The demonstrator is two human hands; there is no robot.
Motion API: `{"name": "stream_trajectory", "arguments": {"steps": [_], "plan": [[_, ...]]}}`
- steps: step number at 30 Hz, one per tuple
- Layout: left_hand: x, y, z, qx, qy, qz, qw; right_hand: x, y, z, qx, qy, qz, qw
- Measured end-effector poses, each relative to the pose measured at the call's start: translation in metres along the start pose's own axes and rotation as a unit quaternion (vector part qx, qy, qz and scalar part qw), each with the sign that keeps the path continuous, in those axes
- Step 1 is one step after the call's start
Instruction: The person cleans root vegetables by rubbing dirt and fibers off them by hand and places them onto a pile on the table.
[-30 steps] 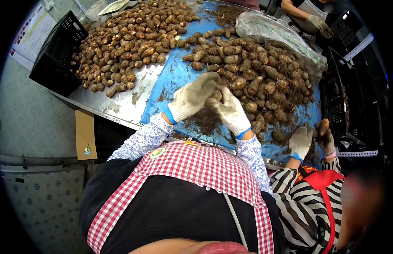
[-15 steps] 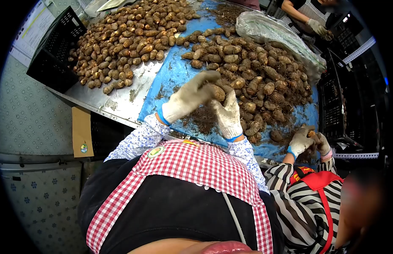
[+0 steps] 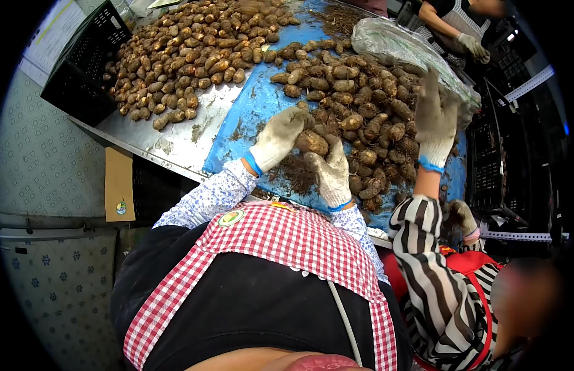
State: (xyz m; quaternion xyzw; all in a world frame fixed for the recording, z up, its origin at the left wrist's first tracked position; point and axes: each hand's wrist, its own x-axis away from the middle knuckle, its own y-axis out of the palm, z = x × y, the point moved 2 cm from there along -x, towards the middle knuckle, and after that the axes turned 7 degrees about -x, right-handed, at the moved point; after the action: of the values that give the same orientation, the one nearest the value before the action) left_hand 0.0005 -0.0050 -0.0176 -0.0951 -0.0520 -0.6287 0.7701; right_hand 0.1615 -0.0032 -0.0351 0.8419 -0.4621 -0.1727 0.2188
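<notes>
Both of my hands wear pale, soiled work gloves. A brown tuber (image 3: 312,143) sits between them above the blue sheet (image 3: 237,133). My right hand (image 3: 331,172) grips it from the right and below. Against its upper left side, my left hand (image 3: 282,137) has its fingers curled together; whether they press on the tuber or something small is hidden. Just beyond my hands lies a heap of rooty, dirty tubers (image 3: 361,105). Farther left, a pile of cleaner tubers (image 3: 181,59) covers the metal tabletop (image 3: 203,117).
A black crate (image 3: 89,68) stands at the left edge. On the right, a co-worker's gloved hand (image 3: 436,120) reaches over the heap; their other hand (image 3: 461,216) is lower. Clear plastic (image 3: 404,46) lies behind the heap. Another person's gloved hand (image 3: 472,46) shows at top right.
My left fingers have closed in beside the tuber, which has shifted slightly down. The co-worker's nearer hand has moved up from the table edge to over the heap.
</notes>
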Motion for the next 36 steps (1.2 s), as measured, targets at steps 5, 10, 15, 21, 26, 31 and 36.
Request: {"name": "stream_trajectory", "arguments": {"steps": [5,10,15,21,26,31,36], "plan": [[-0.007,-0.013,-0.019,-0.228,0.098,0.075,0.966,0.004,0.012,-0.018,-0.211,-0.021,-0.118,0.97],[0.013,-0.009,0.006,-0.321,0.238,0.041,0.916,-0.002,0.0,-0.018,-0.055,-0.047,-0.006,0.997],[0.007,-0.02,-0.035,-0.025,0.145,-0.124,0.981,-0.006,-0.002,-0.015,0.244,-0.135,0.044,0.959],[0.021,-0.002,0.01,-0.058,0.085,-0.061,0.993,-0.007,-0.006,-0.012,0.208,-0.134,0.043,0.968],[0.042,0.009,0.05,-0.065,0.176,-0.029,0.982,-0.004,-0.001,-0.02,-0.133,-0.099,0.005,0.986],[0.032,0.01,0.039,-0.135,0.216,-0.002,0.967,-0.004,-0.011,-0.008,-0.061,-0.084,0.012,0.994],[0.036,0.004,0.052,-0.058,0.141,-0.065,0.986,-0.005,-0.011,-0.015,-0.042,-0.111,0.027,0.993]]}}
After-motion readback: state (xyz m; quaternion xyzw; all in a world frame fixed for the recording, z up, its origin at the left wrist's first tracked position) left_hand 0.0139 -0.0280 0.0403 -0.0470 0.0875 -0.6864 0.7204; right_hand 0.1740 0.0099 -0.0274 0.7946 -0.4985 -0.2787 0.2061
